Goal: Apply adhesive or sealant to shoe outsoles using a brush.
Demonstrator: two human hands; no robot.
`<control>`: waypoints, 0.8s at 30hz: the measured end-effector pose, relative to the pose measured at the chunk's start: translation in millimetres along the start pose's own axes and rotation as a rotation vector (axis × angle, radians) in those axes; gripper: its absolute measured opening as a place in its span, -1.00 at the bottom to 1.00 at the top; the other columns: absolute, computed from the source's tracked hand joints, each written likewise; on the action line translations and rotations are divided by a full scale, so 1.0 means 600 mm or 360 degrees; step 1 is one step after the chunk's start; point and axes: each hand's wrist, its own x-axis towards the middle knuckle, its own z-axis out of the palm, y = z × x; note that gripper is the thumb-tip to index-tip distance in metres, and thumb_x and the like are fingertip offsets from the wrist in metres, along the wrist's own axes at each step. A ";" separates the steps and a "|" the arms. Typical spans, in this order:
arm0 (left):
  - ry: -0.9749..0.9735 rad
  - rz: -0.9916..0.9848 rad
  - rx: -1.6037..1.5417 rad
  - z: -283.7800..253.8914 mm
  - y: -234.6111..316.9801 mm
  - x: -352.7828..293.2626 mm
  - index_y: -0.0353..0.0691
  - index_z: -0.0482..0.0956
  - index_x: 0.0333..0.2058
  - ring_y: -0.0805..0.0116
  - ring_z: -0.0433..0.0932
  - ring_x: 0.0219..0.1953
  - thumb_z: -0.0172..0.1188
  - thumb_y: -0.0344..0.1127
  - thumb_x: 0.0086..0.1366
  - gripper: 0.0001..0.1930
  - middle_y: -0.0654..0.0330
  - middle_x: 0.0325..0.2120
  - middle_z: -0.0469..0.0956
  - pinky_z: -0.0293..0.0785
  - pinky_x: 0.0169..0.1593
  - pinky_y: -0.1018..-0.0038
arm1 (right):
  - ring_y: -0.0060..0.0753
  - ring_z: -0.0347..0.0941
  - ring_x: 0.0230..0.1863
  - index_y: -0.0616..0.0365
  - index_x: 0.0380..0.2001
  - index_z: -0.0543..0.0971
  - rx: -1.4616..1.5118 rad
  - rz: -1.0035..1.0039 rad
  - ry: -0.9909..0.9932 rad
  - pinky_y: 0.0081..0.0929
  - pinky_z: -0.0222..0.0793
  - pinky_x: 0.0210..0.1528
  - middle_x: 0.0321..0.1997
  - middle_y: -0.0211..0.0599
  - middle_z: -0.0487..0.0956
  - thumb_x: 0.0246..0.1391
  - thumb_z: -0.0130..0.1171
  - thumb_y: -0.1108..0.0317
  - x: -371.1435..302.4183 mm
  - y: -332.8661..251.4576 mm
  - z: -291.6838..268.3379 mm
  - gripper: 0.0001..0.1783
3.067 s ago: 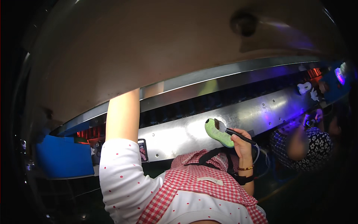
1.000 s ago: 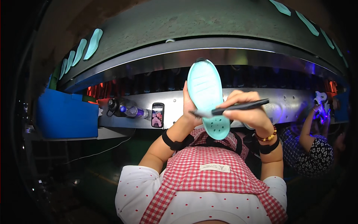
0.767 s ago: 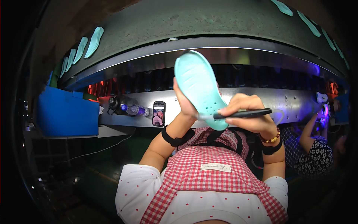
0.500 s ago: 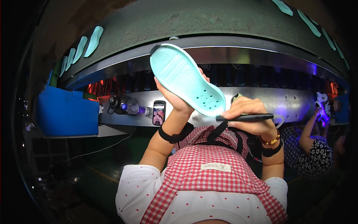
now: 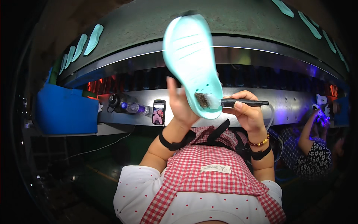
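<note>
A light turquoise shoe sole point(image 5: 192, 52) with small holes near its lower end stands tilted in front of me, its inner face toward me. My left hand point(image 5: 183, 106) supports it from behind and the left side; some of its fingers are hidden. In my right hand point(image 5: 248, 112) is a brush point(image 5: 244, 102) with a black handle, a clear tube at its rear and dark bristles point(image 5: 201, 100). The bristles lie against the sole's lower end, over some of the holes. A black part shows at the sole's upper end, blurred.
Beyond the metal rail, a dark green belt point(image 5: 141, 26) carries several turquoise soles point(image 5: 93, 39) at left and right. On the metal shelf lie a phone point(image 5: 159, 112) and a bottle point(image 5: 130, 106). A blue bin point(image 5: 67, 108) stands left. Another person point(image 5: 313, 153) works at the right.
The sole has swung more upright and its upper end has moved up and right. The right hand has turned the brush, bringing its bristles onto the sole's inner face.
</note>
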 end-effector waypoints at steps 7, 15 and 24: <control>-0.0145 -0.0229 0.0138 -0.059 0.002 -0.001 -0.24 0.16 0.08 0.00 0.48 -0.20 -0.27 0.04 0.25 -0.45 -0.08 -0.13 0.39 0.48 -0.17 0.15 | -0.59 0.46 -0.39 0.32 -0.37 0.55 -0.1357 -0.0125 -0.0256 -0.71 0.37 -0.35 -0.37 -0.19 0.57 -0.18 0.17 0.61 -0.022 -0.040 0.023 -0.80; -0.0343 -0.1018 -0.0132 -0.050 0.031 0.037 -0.39 0.32 -0.06 0.23 0.51 -0.22 -0.16 -0.16 0.25 -0.58 -0.02 -0.19 0.45 0.48 -0.15 0.37 | -0.28 0.54 -0.32 0.27 -0.45 0.56 -0.1734 -0.0400 -0.0779 -0.50 0.44 -0.25 -0.38 -0.13 0.57 -0.31 0.26 0.58 -0.015 -0.079 0.028 -0.78; -0.0377 -0.1333 0.1187 -0.014 0.060 0.040 -0.44 0.29 -0.02 0.35 0.44 -0.16 0.01 -0.17 0.15 -0.50 0.07 -0.15 0.42 0.35 -0.08 0.51 | -0.26 0.54 -0.30 0.24 -0.46 0.57 -0.2039 -0.0219 -0.1150 -0.50 0.45 -0.27 -0.34 -0.10 0.57 -0.31 0.23 0.56 -0.008 -0.120 0.026 -0.80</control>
